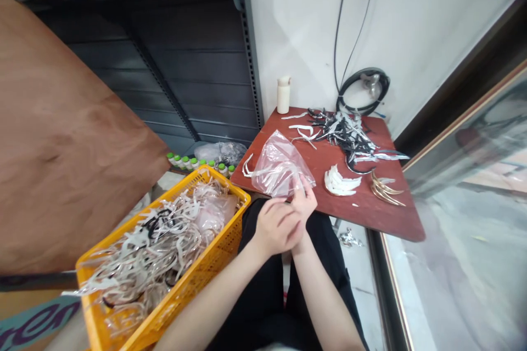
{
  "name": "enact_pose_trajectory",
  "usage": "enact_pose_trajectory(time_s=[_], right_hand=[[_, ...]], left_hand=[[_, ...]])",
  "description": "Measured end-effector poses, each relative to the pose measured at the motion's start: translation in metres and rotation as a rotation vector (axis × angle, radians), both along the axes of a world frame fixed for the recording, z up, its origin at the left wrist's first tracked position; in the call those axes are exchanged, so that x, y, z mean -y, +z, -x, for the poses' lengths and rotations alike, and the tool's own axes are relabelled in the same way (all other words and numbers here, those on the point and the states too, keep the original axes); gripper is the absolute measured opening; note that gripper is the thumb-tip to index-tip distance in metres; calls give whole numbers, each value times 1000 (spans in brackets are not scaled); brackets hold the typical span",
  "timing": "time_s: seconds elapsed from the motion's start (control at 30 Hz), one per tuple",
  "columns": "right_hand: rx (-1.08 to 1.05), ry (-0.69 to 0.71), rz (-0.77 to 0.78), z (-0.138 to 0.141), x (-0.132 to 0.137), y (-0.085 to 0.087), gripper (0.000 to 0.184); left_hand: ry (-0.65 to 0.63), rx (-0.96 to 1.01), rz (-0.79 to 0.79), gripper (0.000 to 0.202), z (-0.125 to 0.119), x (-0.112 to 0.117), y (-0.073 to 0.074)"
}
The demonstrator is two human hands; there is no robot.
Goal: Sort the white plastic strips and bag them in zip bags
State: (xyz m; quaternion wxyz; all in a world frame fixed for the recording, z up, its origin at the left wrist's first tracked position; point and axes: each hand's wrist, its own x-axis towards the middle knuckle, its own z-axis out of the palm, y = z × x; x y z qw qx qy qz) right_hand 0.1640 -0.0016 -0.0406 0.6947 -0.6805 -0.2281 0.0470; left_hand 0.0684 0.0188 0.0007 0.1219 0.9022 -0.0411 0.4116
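A clear plastic bag (284, 148) with several pale curved strips in it lies at the near edge of the red-brown table. My right hand (305, 202) pinches the bag's near right corner between thumb and fingers. Against that hand, on its near left side, rests my left hand (278, 227) with its fingers curled; whatever they hold, if anything, is hidden. Left of the bag a bent white strip (247, 166) lies on the table. A stack of white curved pieces (340, 182) is to the right, with gold curved pieces (383, 191) beyond it.
A yellow crate (222, 247) full of tangled strips stands at my left. Black and silver pieces (346, 131) are heaped at the table's back, near a white bottle (284, 95) and a coiled black cable (382, 93). Green-capped bottles (194, 163) line the floor behind the crate.
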Motion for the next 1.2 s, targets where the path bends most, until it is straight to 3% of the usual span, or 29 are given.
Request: enact_pose_trajectory(time_s=[0.07, 0.13, 0.2, 0.33, 0.4, 0.63, 0.8, 0.9, 1.03, 1.2], right_hand=[[-181, -182, -126, -4, -1, 0, 57], [-337, -262, -250, -5, -5, 1, 60], [-419, -266, -313, -6, -11, 3, 59], [-428, -288, -334, -6, -23, 7, 54], [-455, -261, -350, -7, -29, 8, 50], [-601, -94, -440, -21, -45, 16, 50], [-609, 114, -421, -24, -43, 12, 51], [-530, 204, -293, -26, -37, 5, 46], [-274, 293, -18, -30, -30, -3, 36], [-66, 441, 163, -33, -23, 1, 33]], left_hand=[[271, 59, 255, 8, 12, -1, -22], [448, 35, 460, 25, 13, -6, -32], [493, -10, 547, 36, 7, -12, -33], [529, -98, 505, 20, -8, -29, -19], [569, -118, 499, 22, -13, -36, -15], [438, -253, 359, 12, -10, -33, -22], [353, -302, 367, 13, -6, -33, -31], [295, -326, 405, 15, -4, -37, -36], [243, -339, 473, 19, -3, -35, -43], [222, -322, 536, 20, 1, -24, -49]])
